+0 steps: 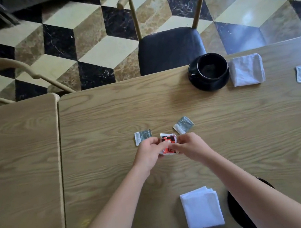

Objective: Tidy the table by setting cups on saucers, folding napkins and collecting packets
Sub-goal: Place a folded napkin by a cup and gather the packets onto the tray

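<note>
Left hand and right hand pinch the red sauce packet; 2 grey packets flank it. Light, slippery; grip edges.

Table: pale wood, visible grain, matt. Cup and saucer: black, glossy glaze. Napkins: white cloth, matt. Packets: printed, slightly shiny. Floor: polished marble-like tiles.

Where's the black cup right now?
The black cup sits on its saucer at the table's far edge, right of centre, beside a folded napkin.
</note>
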